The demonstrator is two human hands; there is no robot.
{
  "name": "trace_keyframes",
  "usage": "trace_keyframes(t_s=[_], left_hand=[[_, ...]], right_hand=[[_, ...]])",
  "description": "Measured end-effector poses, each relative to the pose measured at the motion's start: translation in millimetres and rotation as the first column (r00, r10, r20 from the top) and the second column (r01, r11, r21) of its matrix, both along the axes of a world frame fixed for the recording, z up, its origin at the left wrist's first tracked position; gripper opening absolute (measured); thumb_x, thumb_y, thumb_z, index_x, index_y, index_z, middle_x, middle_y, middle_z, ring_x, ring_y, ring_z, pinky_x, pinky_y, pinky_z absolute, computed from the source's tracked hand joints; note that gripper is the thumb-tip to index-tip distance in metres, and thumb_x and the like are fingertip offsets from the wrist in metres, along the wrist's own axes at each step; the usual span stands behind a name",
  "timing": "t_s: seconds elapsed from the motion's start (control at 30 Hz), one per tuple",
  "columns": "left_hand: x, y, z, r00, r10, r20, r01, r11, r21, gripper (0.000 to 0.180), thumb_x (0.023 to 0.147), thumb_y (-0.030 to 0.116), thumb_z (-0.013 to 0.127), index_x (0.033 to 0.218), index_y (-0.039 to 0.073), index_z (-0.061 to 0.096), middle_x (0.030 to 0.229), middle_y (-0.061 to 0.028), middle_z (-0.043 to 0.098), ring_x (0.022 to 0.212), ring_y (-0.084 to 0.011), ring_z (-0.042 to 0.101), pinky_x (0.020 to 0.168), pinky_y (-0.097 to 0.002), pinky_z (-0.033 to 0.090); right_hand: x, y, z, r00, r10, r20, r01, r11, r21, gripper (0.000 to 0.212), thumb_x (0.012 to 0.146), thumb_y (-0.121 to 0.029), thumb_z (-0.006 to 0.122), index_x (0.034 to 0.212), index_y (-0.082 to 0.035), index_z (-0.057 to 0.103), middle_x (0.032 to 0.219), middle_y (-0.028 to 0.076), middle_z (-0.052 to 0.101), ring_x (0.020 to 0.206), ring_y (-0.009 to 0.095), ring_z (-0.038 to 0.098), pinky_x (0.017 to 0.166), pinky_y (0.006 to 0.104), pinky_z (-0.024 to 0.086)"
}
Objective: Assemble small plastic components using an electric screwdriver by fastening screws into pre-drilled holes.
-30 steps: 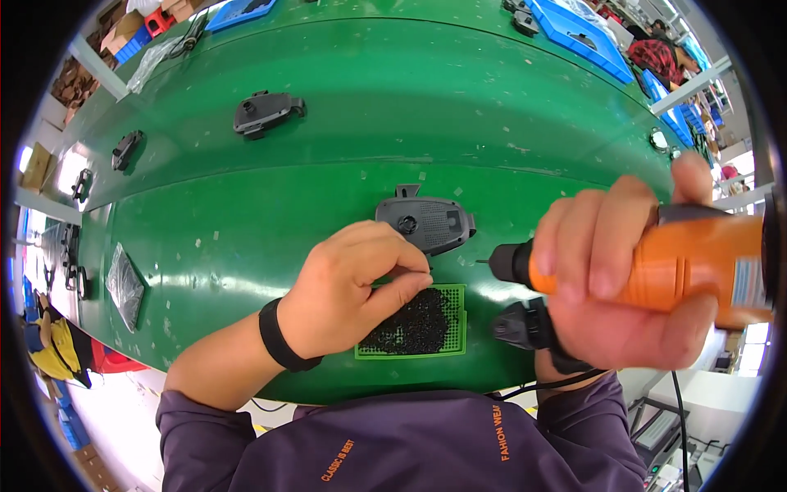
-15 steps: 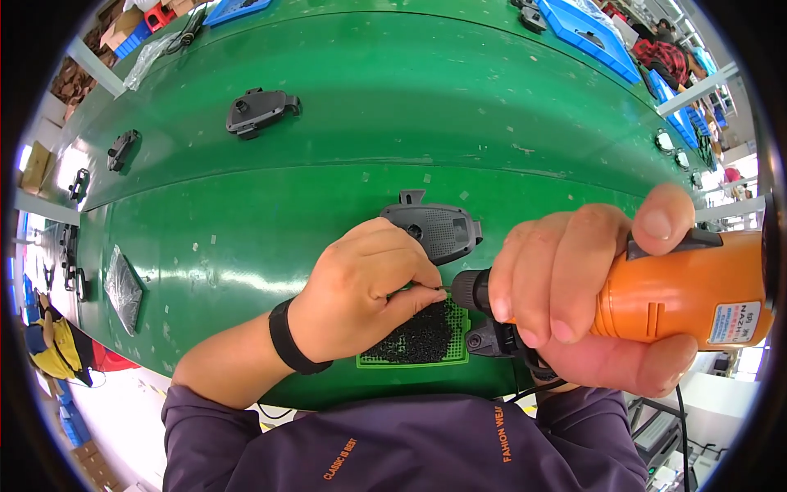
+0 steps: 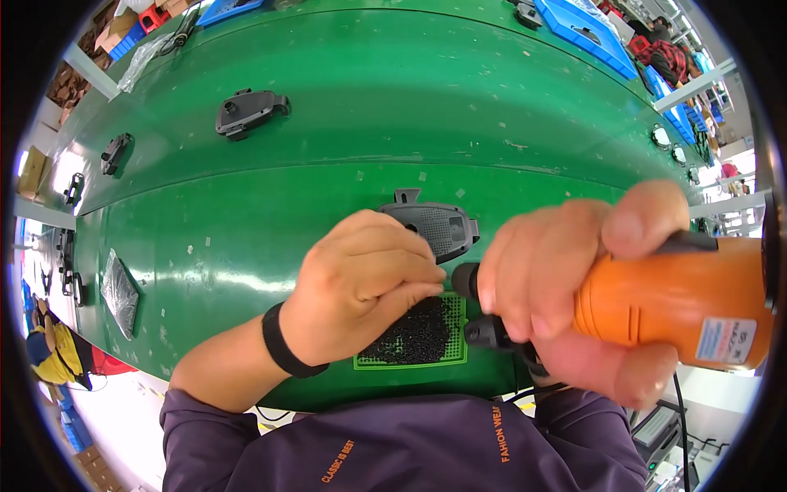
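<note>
My right hand point(image 3: 566, 279) is wrapped around an orange electric screwdriver point(image 3: 656, 303), which lies sideways with its black nose point(image 3: 466, 281) toward the left. My left hand point(image 3: 365, 283) is closed in a pinch right by that nose; whatever small thing the fingertips hold is hidden. Beneath the pinch sits a green mesh tray point(image 3: 455, 354) of tiny black pieces point(image 3: 414, 336) that look like screws. A dark grey plastic housing point(image 3: 447, 230) with a perforated face lies just beyond, partly covered by my left hand. Below the screwdriver's nose shows a small black part point(image 3: 488, 332).
Another grey housing point(image 3: 246, 113) lies farther off on the green table point(image 3: 344, 98), with smaller dark parts point(image 3: 116, 153) to its left. A clear plastic bag point(image 3: 121, 293) is at the left edge. Blue trays point(image 3: 586, 37) stand at the far right. A black cable point(image 3: 682, 426) hangs at the right.
My left hand has shifted slightly left and up, still pinched. The screwdriver has moved a little left and down, its nose nearer my left fingertips. The housing by my hands has stayed in place.
</note>
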State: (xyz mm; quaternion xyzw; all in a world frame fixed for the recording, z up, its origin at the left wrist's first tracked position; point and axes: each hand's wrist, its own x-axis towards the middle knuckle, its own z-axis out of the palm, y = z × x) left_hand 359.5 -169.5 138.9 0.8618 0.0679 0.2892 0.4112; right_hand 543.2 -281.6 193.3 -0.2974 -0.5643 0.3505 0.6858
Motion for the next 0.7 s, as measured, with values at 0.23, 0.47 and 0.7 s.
trace_keyframes(t_s=[0.23, 0.47, 0.7], left_hand=[[2.7, -6.8, -15.9, 0.977, 0.077, -0.198, 0.009, 0.916, 0.402, 0.014, 0.08, 0.003, 0.074, 0.088, 0.004, 0.064, 0.12, -0.0134, 0.069, 0.12, -0.0343, 0.063, 0.102, -0.047, 0.051], [5.8, -7.9, -16.6, 0.975, 0.067, -0.21, 0.02, 0.922, 0.388, 0.012, 0.08, 0.003, 0.072, 0.087, 0.004, 0.062, 0.121, -0.0125, 0.069, 0.12, -0.0339, 0.062, 0.103, -0.0478, 0.051], [7.9, -9.7, -19.7, 0.976, 0.075, -0.202, 0.007, 0.927, 0.375, 0.013, 0.08, 0.003, 0.072, 0.087, 0.004, 0.06, 0.12, -0.0118, 0.069, 0.119, -0.0333, 0.063, 0.103, -0.0472, 0.051]], right_hand=[[29.2, 34.6, -27.4, 0.968, -0.228, -0.108, 0.228, 0.974, -0.018, 0.055, 0.098, -0.051, 0.055, 0.125, -0.004, 0.047, 0.069, 0.004, 0.054, 0.052, 0.017, 0.051, 0.055, 0.0341, 0.048], [31.6, 43.3, -39.7, 0.944, -0.327, -0.038, 0.323, 0.943, -0.074, 0.054, 0.098, -0.05, 0.055, 0.123, -0.003, 0.048, 0.065, 0.005, 0.052, 0.051, 0.017, 0.051, 0.054, 0.0342, 0.048], [29.0, 45.9, -49.6, 0.941, -0.333, -0.061, 0.325, 0.939, -0.113, 0.049, 0.096, -0.049, 0.058, 0.115, -0.005, 0.048, 0.063, 0.005, 0.051, 0.049, 0.016, 0.05, 0.052, 0.0345, 0.048]])
